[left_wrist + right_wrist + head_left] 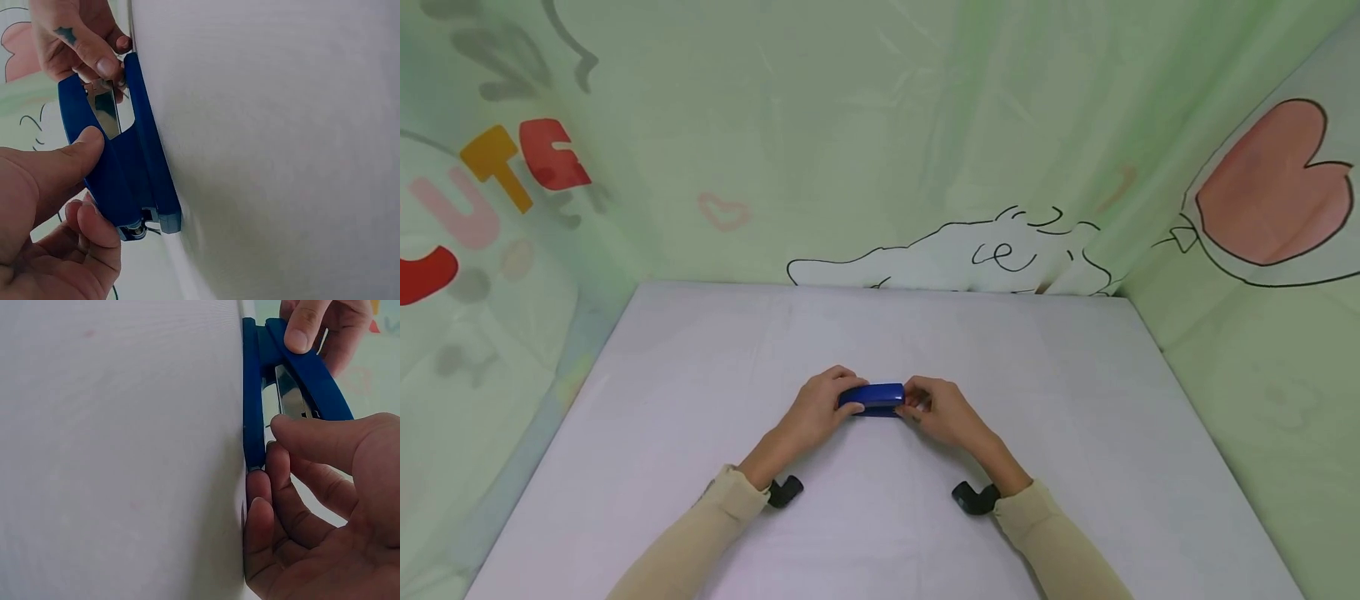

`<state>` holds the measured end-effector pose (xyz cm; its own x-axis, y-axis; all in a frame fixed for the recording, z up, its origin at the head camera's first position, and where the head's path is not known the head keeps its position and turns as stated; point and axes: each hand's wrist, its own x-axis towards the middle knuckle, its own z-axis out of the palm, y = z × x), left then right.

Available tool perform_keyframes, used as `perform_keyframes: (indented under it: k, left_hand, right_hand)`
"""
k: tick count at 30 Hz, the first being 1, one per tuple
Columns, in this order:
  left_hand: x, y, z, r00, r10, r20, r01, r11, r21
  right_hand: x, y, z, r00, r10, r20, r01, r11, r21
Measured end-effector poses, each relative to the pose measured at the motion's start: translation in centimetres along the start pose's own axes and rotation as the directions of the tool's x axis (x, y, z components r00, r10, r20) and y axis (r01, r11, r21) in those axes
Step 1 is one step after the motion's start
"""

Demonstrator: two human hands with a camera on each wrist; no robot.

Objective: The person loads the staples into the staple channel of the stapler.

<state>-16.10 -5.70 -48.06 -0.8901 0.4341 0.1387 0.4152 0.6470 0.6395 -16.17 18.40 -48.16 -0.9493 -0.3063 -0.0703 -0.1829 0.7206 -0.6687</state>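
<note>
A blue stapler stands on the white tabletop. Its top arm is raised from the base, and the metal staple magazine shows in the gap. My left hand grips the hinge end, thumb on one side of the top arm and curled fingers on the other. At the front end is my right hand. Its thumb and curled fingers close in at the tip of the magazine and base. Whether a small piece lies between those fingertips is hidden.
The white table extends around both hands. Green printed curtains hang behind it and at both sides. Black wrist-worn mounts stick out inward from both wrists, close over the table.
</note>
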Motion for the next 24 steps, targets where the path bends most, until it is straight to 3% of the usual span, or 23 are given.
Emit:
perform_keyframes:
  k: [6,16,20,24]
  left_hand:
    - [-0.4,0.3,0.0,1.0,-0.027,0.001,0.027,0.999,0.023]
    - [-0.8,0.0,0.1,0.998,0.031,-0.048,-0.029,0.999,0.033]
    - [-1.3,0.0,-0.3,0.998,0.032,-0.055,-0.029,0.998,0.057]
    - [-2.0,-0.2,-1.1,0.994,0.026,-0.103,-0.014,0.993,0.118]
  right_hand:
    - [0.1,-0.2,0.2,1.0,0.014,0.016,-0.014,1.0,0.005]
    - [0.0,-0.4,0.4,1.0,0.021,-0.021,-0.021,1.0,-0.01]
    - [-0.4,-0.4,0.4,0.999,0.015,-0.03,-0.015,1.0,-0.004]
    - [-1.0,-0.3,0.0,1.0,-0.005,-0.026,0.005,1.0,0.002]
